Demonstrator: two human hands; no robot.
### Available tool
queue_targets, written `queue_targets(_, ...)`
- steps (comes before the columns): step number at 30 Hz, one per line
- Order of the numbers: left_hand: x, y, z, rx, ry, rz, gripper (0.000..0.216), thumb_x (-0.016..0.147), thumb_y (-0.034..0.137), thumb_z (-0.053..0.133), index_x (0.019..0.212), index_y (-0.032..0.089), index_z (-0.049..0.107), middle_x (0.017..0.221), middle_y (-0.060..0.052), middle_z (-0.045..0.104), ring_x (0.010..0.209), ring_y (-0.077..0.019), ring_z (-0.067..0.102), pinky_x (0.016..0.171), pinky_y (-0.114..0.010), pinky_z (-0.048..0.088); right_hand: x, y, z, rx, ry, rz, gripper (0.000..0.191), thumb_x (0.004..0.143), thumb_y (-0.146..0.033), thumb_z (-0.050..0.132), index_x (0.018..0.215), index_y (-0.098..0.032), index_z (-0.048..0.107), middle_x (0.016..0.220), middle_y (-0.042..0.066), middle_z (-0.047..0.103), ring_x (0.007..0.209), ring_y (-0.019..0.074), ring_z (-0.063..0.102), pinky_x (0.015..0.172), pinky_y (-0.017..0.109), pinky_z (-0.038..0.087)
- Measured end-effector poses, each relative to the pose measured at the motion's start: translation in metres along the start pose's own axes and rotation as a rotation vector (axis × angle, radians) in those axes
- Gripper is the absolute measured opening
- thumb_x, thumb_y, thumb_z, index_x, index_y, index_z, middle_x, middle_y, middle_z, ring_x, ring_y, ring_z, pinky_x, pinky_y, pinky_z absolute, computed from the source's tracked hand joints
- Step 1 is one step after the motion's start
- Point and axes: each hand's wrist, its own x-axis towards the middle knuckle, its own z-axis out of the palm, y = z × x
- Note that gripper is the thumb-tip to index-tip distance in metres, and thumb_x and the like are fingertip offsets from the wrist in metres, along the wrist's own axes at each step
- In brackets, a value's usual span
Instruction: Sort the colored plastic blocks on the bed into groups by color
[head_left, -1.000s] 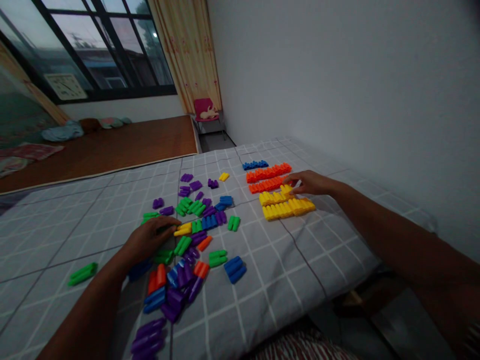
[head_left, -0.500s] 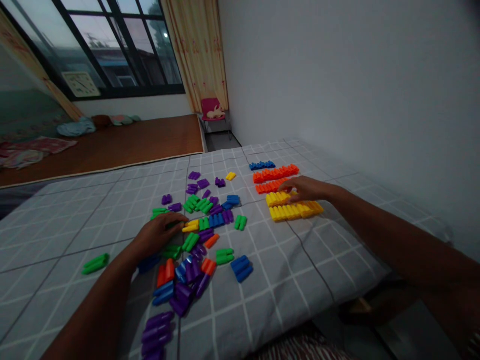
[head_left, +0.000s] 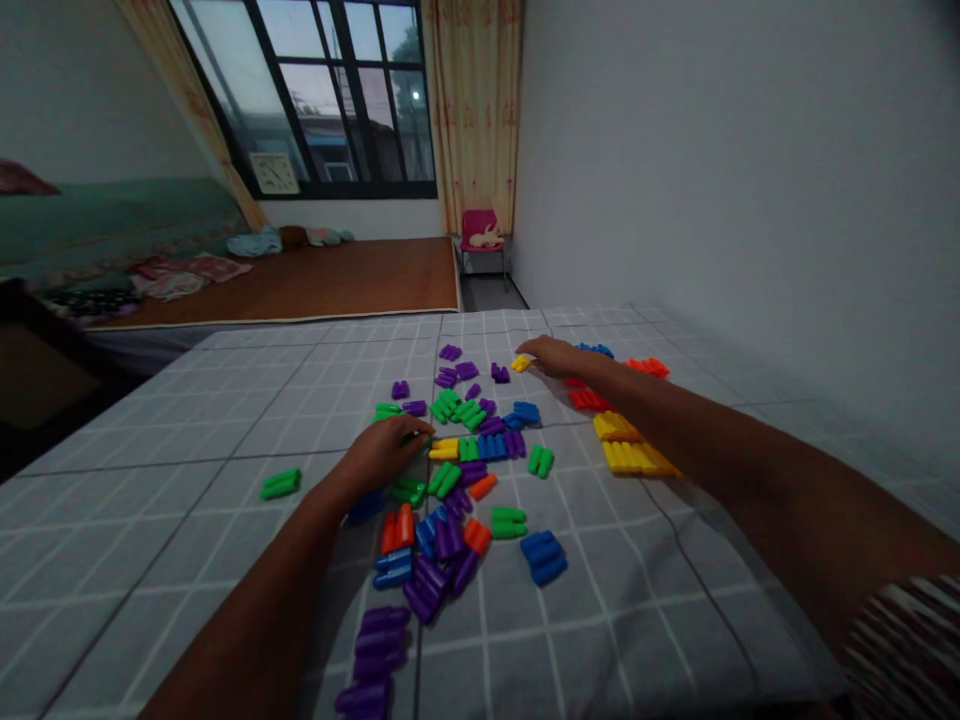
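My left hand (head_left: 390,447) rests low over the sheet. Its thumb and fingers are pinched at the left end of a yellow block (head_left: 445,449), which lines up with green, blue (head_left: 493,447) and purple blocks. A bit of green shows by those fingertips. Farther back, my right hand (head_left: 551,356) has its fingertips closed around a small yellow block (head_left: 520,364) lying on the sheet. Under and beyond my right forearm are rows of joined yellow blocks (head_left: 637,458), orange blocks (head_left: 649,368) and blue blocks (head_left: 595,350), partly covered.
Purple blocks (head_left: 379,640), green blocks (head_left: 508,522) and blue blocks (head_left: 544,557) lie scattered over the checked sheet (head_left: 637,620). One green block (head_left: 280,484) sits apart at the left. A wall (head_left: 712,200) borders the right side.
My right hand has moved from the yellow rows, away and to the left, to the single yellow block. My left hand stays by the other yellow block. The view has turned left.
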Motion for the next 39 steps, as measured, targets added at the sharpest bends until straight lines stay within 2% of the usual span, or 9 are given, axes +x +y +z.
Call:
queue_targets(3,-0.001,0.004,-0.001,0.027,-0.008,0.008,0.036,0.087,0.037,0.043,0.102,0.021,0.072,0.105,-0.006,0.072,0.096,-0.0231,0.066,0.083,-0.031,0.049,0.023,-0.006,0.011,-0.085,-0.084,-0.028,0.045,0.084,-0.015,0.057,0.129,-0.021,0.058,0.128,0.011,0.062,0.114,0.0238,0.057,0.091,0.032,0.043)
queue_targets(7,0.000,0.003,-0.001,0.028,-0.023,0.033,0.036,0.087,0.037,0.043,0.103,0.022,0.071,0.104,-0.005,0.072,0.096,-0.0230,0.065,0.081,-0.030,0.049,0.005,-0.008,-0.004,-0.152,-0.096,-0.040,0.035,0.078,-0.024,0.068,0.113,-0.020,0.066,0.115,0.011,0.066,0.102,0.0244,0.060,0.079,0.029,0.044)
queue_targets(10,0.002,-0.001,0.000,0.017,-0.033,0.061,0.036,0.087,0.040,0.043,0.100,0.023,0.072,0.101,-0.004,0.073,0.093,-0.0225,0.066,0.080,-0.029,0.049,-0.039,-0.002,-0.029,-0.034,-0.003,0.009,0.037,0.074,-0.037,0.073,0.107,-0.022,0.066,0.101,0.008,0.069,0.085,0.0204,0.061,0.068,0.026,0.041)
queue_targets(15,0.007,-0.004,0.002,0.011,-0.048,0.037,0.038,0.084,0.047,0.045,0.101,0.026,0.072,0.104,-0.003,0.073,0.095,-0.0237,0.066,0.080,-0.029,0.049,-0.148,0.025,-0.060,0.360,0.204,0.167,0.040,0.073,-0.055,0.068,0.090,-0.019,0.066,0.077,0.003,0.066,0.068,0.0149,0.057,0.061,0.026,0.039)
queue_targets(19,0.010,-0.010,0.004,-0.006,-0.069,-0.003,0.043,0.081,0.053,0.047,0.102,0.025,0.073,0.107,-0.004,0.073,0.098,-0.0247,0.065,0.084,-0.029,0.049,-0.229,0.050,-0.053,0.674,0.217,0.326,0.042,0.072,-0.057,0.065,0.090,-0.018,0.066,0.077,0.003,0.067,0.067,0.0155,0.059,0.059,0.027,0.043)
queue_targets(22,0.011,-0.014,0.005,-0.012,-0.076,-0.031,0.045,0.081,0.055,0.047,0.103,0.026,0.072,0.108,-0.004,0.072,0.099,-0.0252,0.064,0.085,-0.030,0.049,-0.266,0.060,-0.039,0.773,0.232,0.434,0.045,0.071,-0.056,0.067,0.096,-0.019,0.068,0.077,0.004,0.067,0.068,0.0166,0.061,0.060,0.028,0.047)
queue_targets(28,0.011,-0.014,0.003,0.001,-0.088,-0.029,0.047,0.083,0.056,0.045,0.105,0.025,0.071,0.108,-0.005,0.072,0.098,-0.0258,0.064,0.085,-0.032,0.050,-0.290,0.069,-0.024,0.863,0.286,0.509,0.048,0.075,-0.052,0.067,0.112,-0.022,0.063,0.081,0.005,0.068,0.069,0.0169,0.064,0.059,0.027,0.051)
queue_targets(33,0.010,-0.015,0.002,-0.010,-0.076,0.000,0.049,0.081,0.059,0.047,0.102,0.024,0.073,0.107,-0.005,0.072,0.098,-0.0259,0.065,0.086,-0.030,0.051,-0.300,0.079,-0.012,0.932,0.195,0.577,0.047,0.074,-0.051,0.066,0.112,-0.023,0.064,0.085,0.004,0.066,0.069,0.0164,0.065,0.064,0.029,0.053)
queue_targets(39,0.010,-0.017,0.002,0.029,-0.088,0.003,0.047,0.084,0.056,0.045,0.107,0.023,0.070,0.113,-0.008,0.070,0.103,-0.0267,0.063,0.090,-0.033,0.049,-0.307,0.083,-0.002,0.763,0.209,0.527,0.061,0.067,-0.044,0.072,0.123,-0.023,0.060,0.102,0.007,0.064,0.085,0.0189,0.063,0.075,0.033,0.053)
